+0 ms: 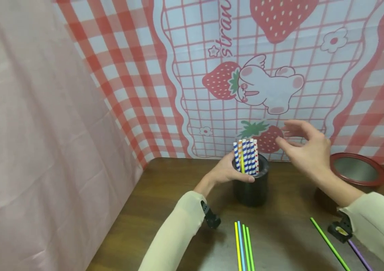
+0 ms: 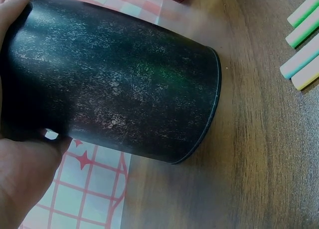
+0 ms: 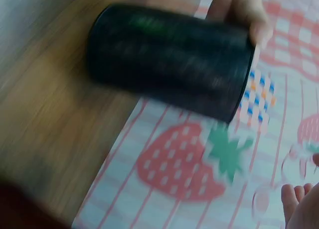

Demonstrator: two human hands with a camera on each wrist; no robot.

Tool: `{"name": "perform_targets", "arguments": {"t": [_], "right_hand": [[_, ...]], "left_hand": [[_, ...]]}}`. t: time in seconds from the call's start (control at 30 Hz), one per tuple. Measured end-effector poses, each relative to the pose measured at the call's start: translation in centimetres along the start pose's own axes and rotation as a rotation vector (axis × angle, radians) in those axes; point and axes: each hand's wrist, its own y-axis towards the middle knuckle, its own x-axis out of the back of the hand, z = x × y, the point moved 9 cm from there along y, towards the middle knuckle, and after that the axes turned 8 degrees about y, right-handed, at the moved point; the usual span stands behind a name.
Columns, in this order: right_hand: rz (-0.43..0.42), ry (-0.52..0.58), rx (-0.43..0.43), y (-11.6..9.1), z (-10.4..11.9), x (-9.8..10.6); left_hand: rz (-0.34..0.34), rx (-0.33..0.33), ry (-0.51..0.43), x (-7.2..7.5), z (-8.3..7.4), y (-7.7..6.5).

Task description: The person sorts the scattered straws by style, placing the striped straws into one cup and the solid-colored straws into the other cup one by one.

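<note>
My left hand (image 1: pixel 225 170) grips the upper part of a black cylindrical cup (image 1: pixel 251 194), its thumb lying across the front of the rim. Paper straws (image 1: pixel 250 156), mostly blue-and-white striped, stand bunched inside the cup, with a yellow straw (image 1: pixel 242 162) among them. In the left wrist view the cup (image 2: pixel 114 79) fills much of the picture. To the right of the straws, raised above the table, my right hand (image 1: pixel 308 150) has loosely bent fingers and holds nothing. The right wrist view shows its fingertips (image 3: pixel 290 201) apart from the cup (image 3: pixel 169 59).
A red-rimmed round container (image 1: pixel 380 175) stands behind my right forearm. Yellow, blue and green straws (image 1: pixel 244 246) lie side by side near the front. Further right lie a green straw (image 1: pixel 329 242) and a purple straw (image 1: pixel 359 256). A strawberry-print cloth (image 1: pixel 192 113) hangs behind the wooden table (image 1: pixel 164 199).
</note>
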Motion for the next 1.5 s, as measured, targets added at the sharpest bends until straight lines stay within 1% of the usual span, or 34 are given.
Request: {"name": "perform_targets", "arguments": {"t": [0.1, 0.27, 0.43, 0.57, 0.7, 0.87, 0.93, 1.03, 1.1, 1.2, 1.3, 1.4, 1.47, 1.5], "right_hand": [[0.044, -0.047, 0.0, -0.1, -1.1, 1.7], [0.13, -0.199, -0.031, -0.5, -3.2, 4.1], [0.194, -0.293, -0.095, -0.7, -5.1, 6.5], [0.221, -0.346, -0.136, -0.7, -6.4, 8.4], [0.228, -0.384, -0.175, -0.8, -7.4, 10.4], [0.243, -0.376, -0.233, -1.0, -8.4, 13.0], [0.256, -0.389, -0.252, -1.2, -8.8, 13.8], [0.288, -0.407, -0.276, -1.6, -9.6, 14.3], [0.311, -0.397, -0.282, -2.0, -10.2, 14.4], [0.351, -0.371, -0.286, -2.7, -11.1, 13.9], [0.388, -0.331, -0.284, -3.5, -11.9, 13.3], [0.414, -0.306, -0.28, -4.3, -12.6, 12.9], [0.42, -0.294, -0.273, -4.6, -12.9, 12.9], [0.422, -0.297, -0.271, -4.8, -13.0, 12.9]], "left_hand": [[-0.007, 0.01, -0.002, 0.3, 0.1, -0.2], [-0.016, 0.029, 0.022, 0.9, 0.5, -0.7], [-0.017, 0.04, 0.026, 1.5, 0.7, -1.2], [-0.015, 0.053, 0.026, 1.5, 0.9, -1.3], [-0.006, 0.042, 0.005, 1.4, 1.0, -1.3], [-0.002, 0.027, 0.004, 1.2, 0.7, -1.3], [-0.007, 0.026, 0.008, 1.2, 0.6, -1.3], [-0.011, 0.009, -0.003, 1.1, 0.3, -1.3], [-0.017, 0.003, -0.008, 1.1, 0.2, -1.3], [-0.015, -0.02, -0.019, 1.1, 0.2, -1.3], [-0.006, -0.046, -0.01, 1.0, 0.2, -1.5], [-0.014, -0.058, 0.017, 1.1, 0.2, -2.0], [-0.032, -0.05, -0.005, 1.2, 0.2, -2.7], [-0.052, -0.033, -0.017, 1.3, 0.3, -3.1]]}}
